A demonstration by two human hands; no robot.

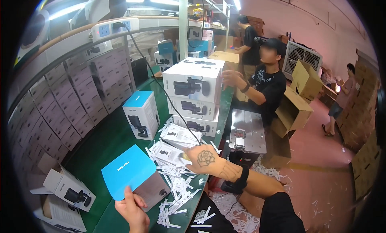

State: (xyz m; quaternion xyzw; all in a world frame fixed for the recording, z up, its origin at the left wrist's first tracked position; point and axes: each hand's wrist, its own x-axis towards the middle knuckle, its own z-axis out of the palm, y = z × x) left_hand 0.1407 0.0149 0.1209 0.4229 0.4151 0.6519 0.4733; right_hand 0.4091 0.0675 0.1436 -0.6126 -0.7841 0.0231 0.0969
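Observation:
At the lower left, my left hand [133, 211] grips a product box [150, 189] by its near corner. The box has a blue top [128, 168] and a printed side; my thumb presses on the blue panel. My right hand [206, 158], with a dark strap [237, 181] on its wrist, reaches over a stack of white printed sheets [165, 153]. Its fingertips are blurred and partly hidden, so their grip is unclear. A second stack of printed sheets [177, 134] lies just beyond. White paper strips [177, 192] are scattered around the stacks.
Beyond my hands rise stacked white boxes [192, 86], beside an upright blue-topped box [141, 116]. Open boxes [70, 190] stand at the left. A black cable [155, 78] hangs across the green table [106, 140]. A metal machine [247, 132] and a co-worker [267, 80] are at right.

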